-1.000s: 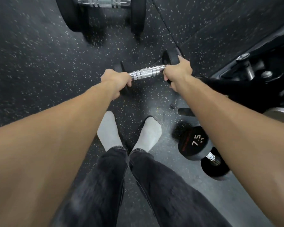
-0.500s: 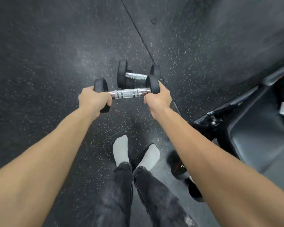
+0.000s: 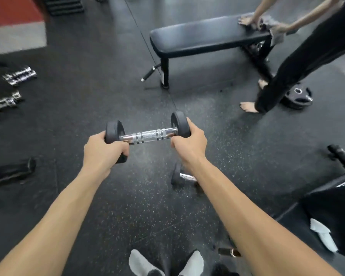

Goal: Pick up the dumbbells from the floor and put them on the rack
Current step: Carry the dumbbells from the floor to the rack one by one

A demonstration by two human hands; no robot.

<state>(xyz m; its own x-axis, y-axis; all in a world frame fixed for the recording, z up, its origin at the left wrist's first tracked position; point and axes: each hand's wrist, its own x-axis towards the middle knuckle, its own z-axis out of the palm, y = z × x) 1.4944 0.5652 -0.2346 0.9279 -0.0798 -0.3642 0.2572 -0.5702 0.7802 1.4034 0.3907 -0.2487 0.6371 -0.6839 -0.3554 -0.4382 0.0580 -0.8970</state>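
Observation:
I hold a small dumbbell (image 3: 147,136) with black ends and a chrome knurled bar level in the air over the speckled floor. My left hand (image 3: 103,150) grips its left end. My right hand (image 3: 189,144) grips its right end. A second small dumbbell (image 3: 182,177) lies on the floor below, partly hidden by my right forearm. More dumbbells with chrome bars (image 3: 18,75) show blurred at the far left. Whether they sit on a rack I cannot tell.
A black flat bench (image 3: 203,35) stands ahead on the right, with another person (image 3: 307,56) wiping it, barefoot beside a weight plate (image 3: 299,96). A black frame (image 3: 341,158) and dark pad sit at the right edge. My socked feet (image 3: 163,263) are at the bottom.
The dumbbell has risen well off the floor in both hands. My view has tilted up, and the bench, the other person and the left-side dumbbells have come into sight.

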